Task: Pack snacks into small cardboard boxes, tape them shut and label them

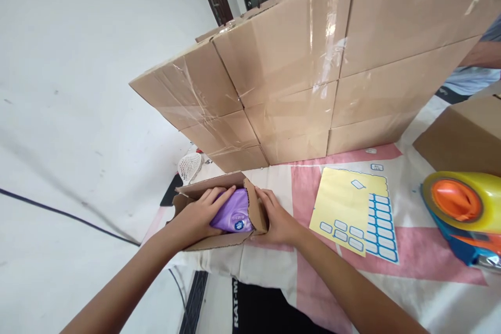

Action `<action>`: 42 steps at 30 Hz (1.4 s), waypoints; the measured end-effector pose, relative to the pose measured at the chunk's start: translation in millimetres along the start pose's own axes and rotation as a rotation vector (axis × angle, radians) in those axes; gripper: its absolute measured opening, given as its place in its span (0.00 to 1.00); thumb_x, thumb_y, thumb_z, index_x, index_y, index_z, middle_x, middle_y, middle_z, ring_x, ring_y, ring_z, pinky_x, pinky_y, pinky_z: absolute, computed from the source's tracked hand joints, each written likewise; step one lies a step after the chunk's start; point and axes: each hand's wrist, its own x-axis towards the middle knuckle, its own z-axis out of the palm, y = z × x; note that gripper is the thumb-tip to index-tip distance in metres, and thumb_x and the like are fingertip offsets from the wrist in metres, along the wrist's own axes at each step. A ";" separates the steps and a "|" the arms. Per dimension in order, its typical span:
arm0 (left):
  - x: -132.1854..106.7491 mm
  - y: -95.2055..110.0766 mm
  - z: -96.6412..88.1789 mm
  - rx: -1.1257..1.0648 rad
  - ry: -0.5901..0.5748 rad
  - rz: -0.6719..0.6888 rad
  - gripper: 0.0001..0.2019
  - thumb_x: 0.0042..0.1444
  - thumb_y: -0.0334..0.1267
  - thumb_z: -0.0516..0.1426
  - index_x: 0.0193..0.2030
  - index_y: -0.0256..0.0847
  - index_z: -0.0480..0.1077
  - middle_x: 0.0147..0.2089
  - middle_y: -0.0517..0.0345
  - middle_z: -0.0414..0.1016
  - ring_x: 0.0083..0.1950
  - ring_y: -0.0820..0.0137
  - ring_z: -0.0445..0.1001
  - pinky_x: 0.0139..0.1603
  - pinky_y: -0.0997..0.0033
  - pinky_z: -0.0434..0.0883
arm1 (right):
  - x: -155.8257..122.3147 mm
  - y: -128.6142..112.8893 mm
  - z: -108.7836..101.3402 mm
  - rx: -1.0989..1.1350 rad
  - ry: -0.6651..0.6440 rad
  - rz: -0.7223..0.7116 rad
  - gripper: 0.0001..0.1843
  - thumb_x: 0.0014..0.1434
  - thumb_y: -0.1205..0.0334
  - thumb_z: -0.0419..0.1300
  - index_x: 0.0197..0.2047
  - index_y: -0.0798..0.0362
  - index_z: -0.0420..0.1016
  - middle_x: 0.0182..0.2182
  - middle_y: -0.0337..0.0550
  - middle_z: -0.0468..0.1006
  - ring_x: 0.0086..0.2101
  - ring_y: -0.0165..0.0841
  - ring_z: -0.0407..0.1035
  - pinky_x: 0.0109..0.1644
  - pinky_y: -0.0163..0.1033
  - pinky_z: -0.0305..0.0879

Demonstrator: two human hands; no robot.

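Note:
A small cardboard box (219, 242) with its top open lies at the table's front edge. Inside it sits a shiny purple plastic packet (234, 210) with a round blue mark. My left hand (201, 214) reaches over the box's near side, its fingers bent over the packet's left part; the fingertips rest on its top. Around the box's right end wall curls my right hand (274, 217), steadying that side; part of its thumb is hidden.
Taped cardboard boxes (282, 57) form a wall behind. To the right lie label sheets (346, 209), a tape dispenser (456, 203) and another carton (465, 133). A white mesh scoop (190, 167) and a dark flat object (171, 190) are at left. Another person's arm (485, 55) shows far right.

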 end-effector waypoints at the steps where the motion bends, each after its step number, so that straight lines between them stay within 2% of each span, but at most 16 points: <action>1: 1.5 2.7 1.8 0.050 -0.012 0.005 0.48 0.57 0.44 0.63 0.78 0.54 0.41 0.72 0.45 0.59 0.69 0.50 0.63 0.60 0.54 0.73 | 0.1 0.1 -0.1 0.005 0.003 -0.010 0.76 0.40 0.51 0.79 0.78 0.37 0.31 0.69 0.54 0.49 0.66 0.52 0.56 0.65 0.57 0.65; 6: 7.2 14.6 6.9 0.183 -0.180 -0.022 0.43 0.58 0.45 0.62 0.77 0.54 0.47 0.63 0.38 0.67 0.56 0.45 0.75 0.50 0.50 0.76 | 0.0 1.1 -0.9 0.011 0.003 -0.055 0.75 0.40 0.51 0.79 0.78 0.39 0.32 0.69 0.54 0.49 0.67 0.52 0.54 0.68 0.58 0.62; 13: 19.6 16.4 13.1 0.269 -0.182 -0.024 0.37 0.57 0.46 0.65 0.73 0.53 0.60 0.56 0.38 0.74 0.51 0.44 0.78 0.51 0.45 0.75 | 0.0 0.6 -0.3 -0.054 0.008 -0.069 0.76 0.40 0.49 0.79 0.78 0.38 0.30 0.68 0.54 0.50 0.66 0.53 0.53 0.67 0.59 0.59; 16: 13.4 14.5 4.8 0.206 -0.138 -0.059 0.35 0.58 0.55 0.63 0.71 0.56 0.64 0.61 0.41 0.74 0.55 0.43 0.77 0.53 0.45 0.75 | 0.8 2.4 0.3 -0.169 0.049 -0.057 0.77 0.39 0.48 0.79 0.77 0.38 0.29 0.67 0.54 0.52 0.66 0.57 0.51 0.69 0.65 0.51; 20: -16.9 2.8 -16.2 0.017 0.062 -0.090 0.27 0.66 0.62 0.50 0.65 0.55 0.72 0.75 0.52 0.60 0.71 0.45 0.64 0.68 0.43 0.65 | 1.3 7.2 -0.3 -0.211 0.139 -0.067 0.75 0.41 0.50 0.77 0.77 0.37 0.28 0.66 0.54 0.50 0.66 0.58 0.50 0.69 0.67 0.48; 23: -46.9 -8.9 -20.4 -0.170 0.107 -0.013 0.27 0.70 0.59 0.44 0.68 0.55 0.69 0.72 0.57 0.65 0.73 0.53 0.62 0.73 0.47 0.59 | -0.3 10.5 -0.6 -0.245 0.169 -0.140 0.73 0.43 0.53 0.75 0.77 0.34 0.27 0.69 0.53 0.45 0.68 0.60 0.47 0.69 0.68 0.46; 25: -64.1 -15.8 -10.7 -0.240 0.135 0.037 0.25 0.69 0.59 0.46 0.66 0.57 0.70 0.69 0.58 0.71 0.73 0.53 0.63 0.73 0.45 0.58 | -1.8 10.5 -0.9 -0.267 0.199 -0.197 0.70 0.45 0.55 0.73 0.77 0.32 0.27 0.73 0.50 0.36 0.71 0.61 0.41 0.70 0.69 0.43; 27: -76.0 -21.2 8.7 -0.238 0.328 -0.023 0.24 0.67 0.60 0.50 0.64 0.57 0.72 0.71 0.57 0.68 0.75 0.50 0.57 0.74 0.41 0.54 | -2.9 7.8 -1.6 -0.267 0.240 -0.255 0.66 0.49 0.55 0.70 0.77 0.31 0.29 0.75 0.47 0.29 0.73 0.60 0.35 0.71 0.69 0.42; 29: -80.4 -24.2 34.0 -0.290 0.652 -0.164 0.28 0.65 0.62 0.52 0.68 0.54 0.67 0.76 0.52 0.58 0.78 0.48 0.51 0.75 0.39 0.53 | -3.2 2.4 -2.8 -0.257 0.263 -0.320 0.61 0.53 0.53 0.68 0.77 0.32 0.31 0.76 0.44 0.26 0.74 0.57 0.31 0.72 0.68 0.42; 31: -77.1 -24.9 59.2 -0.483 0.862 -0.232 0.40 0.62 0.68 0.51 0.75 0.49 0.52 0.78 0.42 0.50 0.78 0.48 0.51 0.73 0.40 0.57 | -2.7 -4.0 -4.7 -0.266 0.257 -0.367 0.55 0.55 0.53 0.67 0.77 0.34 0.38 0.76 0.44 0.29 0.74 0.54 0.31 0.73 0.66 0.42; 32: -73.1 -24.6 69.9 -0.605 0.866 -0.201 0.46 0.59 0.72 0.50 0.76 0.46 0.47 0.78 0.38 0.50 0.77 0.48 0.52 0.73 0.41 0.59 | -2.1 -7.1 -6.1 -0.276 0.246 -0.378 0.51 0.56 0.53 0.67 0.76 0.35 0.44 0.76 0.44 0.32 0.74 0.53 0.32 0.73 0.66 0.42; 34: -62.6 -23.7 85.3 -0.806 0.831 -0.128 0.50 0.53 0.76 0.52 0.73 0.44 0.49 0.72 0.35 0.61 0.76 0.49 0.57 0.72 0.43 0.61 | -0.8 -12.5 -9.8 -0.298 0.226 -0.376 0.43 0.57 0.54 0.67 0.72 0.38 0.55 0.76 0.46 0.39 0.74 0.51 0.37 0.73 0.64 0.44; 36: -51.1 -23.3 93.1 -0.926 0.835 -0.169 0.43 0.53 0.75 0.54 0.64 0.44 0.60 0.63 0.38 0.73 0.71 0.49 0.65 0.70 0.45 0.64 | 0.5 -17.0 -14.4 -0.308 0.217 -0.352 0.36 0.57 0.53 0.68 0.67 0.42 0.64 0.75 0.48 0.45 0.73 0.51 0.41 0.73 0.63 0.46; 38: -39.1 -23.4 96.5 -0.987 0.896 -0.279 0.35 0.56 0.71 0.54 0.56 0.43 0.67 0.58 0.40 0.76 0.66 0.48 0.70 0.68 0.45 0.66 | 1.7 -21.4 -18.5 -0.306 0.211 -0.314 0.29 0.57 0.49 0.69 0.60 0.46 0.72 0.74 0.50 0.48 0.72 0.52 0.43 0.72 0.63 0.48; 40: -26.2 -22.2 99.1 -1.022 1.003 -0.355 0.33 0.58 0.66 0.56 0.58 0.41 0.68 0.62 0.40 0.73 0.65 0.49 0.70 0.68 0.46 0.66 | 2.6 -25.6 -20.6 -0.281 0.217 -0.280 0.22 0.58 0.46 0.68 0.51 0.49 0.75 0.74 0.52 0.49 0.72 0.54 0.45 0.72 0.62 0.49; 42: -13.6 -18.3 102.2 -1.060 1.105 -0.383 0.36 0.58 0.63 0.58 0.66 0.42 0.61 0.70 0.41 0.64 0.71 0.51 0.64 0.71 0.50 0.63 | 2.9 -28.9 -19.5 -0.220 0.218 -0.262 0.19 0.60 0.46 0.66 0.46 0.51 0.75 0.73 0.53 0.49 0.71 0.53 0.47 0.71 0.59 0.54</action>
